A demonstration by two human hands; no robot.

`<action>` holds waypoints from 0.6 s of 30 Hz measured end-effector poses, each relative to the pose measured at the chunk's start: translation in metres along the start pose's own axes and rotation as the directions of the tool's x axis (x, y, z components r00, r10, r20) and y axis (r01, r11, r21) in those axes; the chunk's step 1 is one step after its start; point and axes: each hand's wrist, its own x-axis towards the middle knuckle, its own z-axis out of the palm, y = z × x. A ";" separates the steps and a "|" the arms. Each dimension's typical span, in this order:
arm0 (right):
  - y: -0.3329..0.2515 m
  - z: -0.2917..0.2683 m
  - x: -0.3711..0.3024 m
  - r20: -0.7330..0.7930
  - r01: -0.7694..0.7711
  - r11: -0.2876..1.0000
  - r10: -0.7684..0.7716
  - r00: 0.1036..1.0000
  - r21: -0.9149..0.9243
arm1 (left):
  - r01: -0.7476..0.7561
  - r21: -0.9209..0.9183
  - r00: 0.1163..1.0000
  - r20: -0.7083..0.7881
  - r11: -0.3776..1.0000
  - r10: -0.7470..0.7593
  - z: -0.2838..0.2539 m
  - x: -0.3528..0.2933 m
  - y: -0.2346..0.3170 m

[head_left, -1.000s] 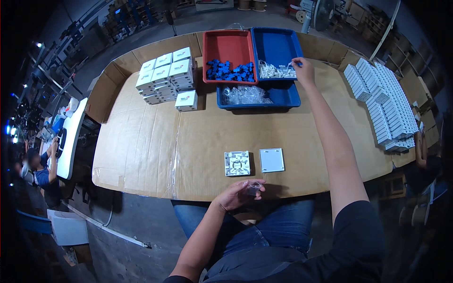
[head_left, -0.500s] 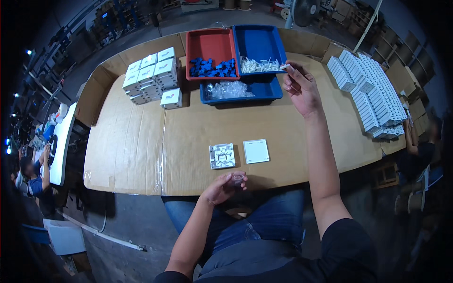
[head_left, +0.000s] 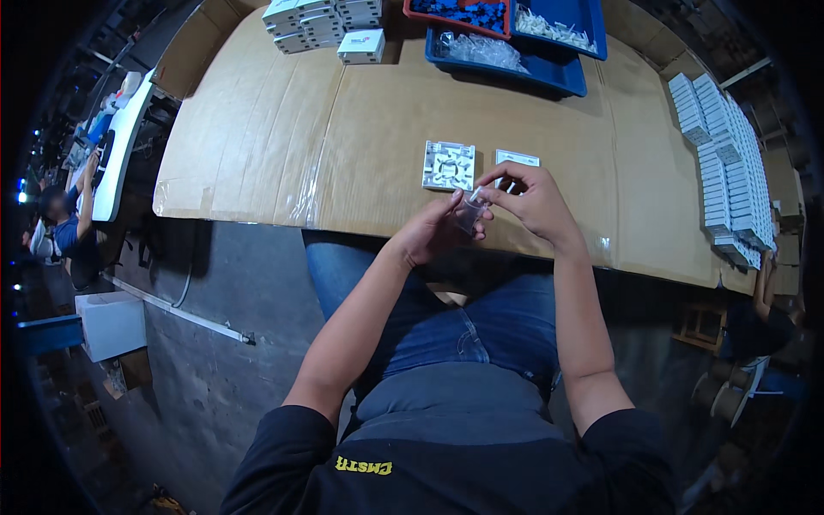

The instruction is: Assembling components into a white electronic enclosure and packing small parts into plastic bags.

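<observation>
My left hand [head_left: 429, 230] pinches a small clear plastic bag [head_left: 469, 216] just off the table's near edge. Over the bag's top, my right hand [head_left: 539, 206] holds a small white plastic piece [head_left: 477, 195] between thumb and fingers. Whether the piece is inside the bag, I cannot tell. Beyond my left hand lies an open square white plastic housing [head_left: 449, 166] with moulded parts inside. A flat white square cover [head_left: 518, 158] is to its right, partly hidden by my right hand.
At the back stand a red tray [head_left: 463, 21] of blue pieces, a blue tray [head_left: 592, 26] of white pieces and a lower blue tray [head_left: 549, 81] with clear bags. White boxes [head_left: 360, 46] are stacked left of them. Rows of white units [head_left: 730, 163] line the right side.
My right hand has come back from the blue tray with the white piece to the bag in my left hand. The view has tilted down toward my lap.
</observation>
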 end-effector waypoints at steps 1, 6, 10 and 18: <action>-0.003 0.000 0.001 0.069 0.011 0.998 -0.007 0.998 -0.058 | -0.001 0.000 1.000 0.013 1.000 0.001 0.003 -0.001 0.002; 0.005 -0.004 0.017 0.278 0.112 0.982 -0.067 0.958 -0.149 | -0.033 0.032 0.999 0.022 0.999 0.032 0.007 -0.002 0.003; -0.002 -0.002 0.023 0.365 -0.039 0.994 0.074 0.928 -0.100 | -0.079 0.048 0.997 0.021 0.996 0.078 0.000 0.001 -0.002; -0.007 -0.007 0.026 0.441 0.155 0.943 -0.009 0.897 -0.295 | -0.070 0.057 0.996 0.051 0.996 0.068 -0.005 0.000 -0.006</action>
